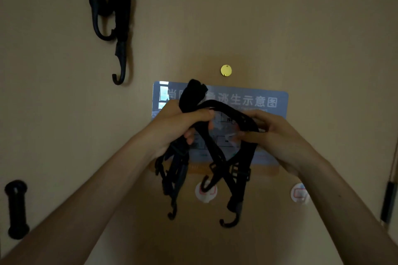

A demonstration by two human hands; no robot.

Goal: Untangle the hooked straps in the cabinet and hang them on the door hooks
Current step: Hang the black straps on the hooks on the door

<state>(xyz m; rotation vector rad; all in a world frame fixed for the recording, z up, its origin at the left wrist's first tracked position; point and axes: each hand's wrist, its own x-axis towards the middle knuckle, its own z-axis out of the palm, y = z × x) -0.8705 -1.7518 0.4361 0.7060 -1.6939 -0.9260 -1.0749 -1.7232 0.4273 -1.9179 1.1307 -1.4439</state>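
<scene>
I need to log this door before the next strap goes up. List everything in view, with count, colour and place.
Door: one, tan, fills the view.
Hung hooked straps: one black cluster, number unclear, upper left of the door.
Held hooked straps: one black tangle, number unclear, centre, in both hands, hooks dangling.
Evacuation sign: one, blue-grey with pale lettering, centre, behind the hands.
Peephole cover: one, yellow disc, above the sign.
Adhesive door hooks: two, white round pads, below the sign, one partly hidden by straps.
Door handle: one, black, lower left.
Left hand: one, fist closed on the strap bundle.
Right hand: one, fingers pinching a strap loop.
</scene>
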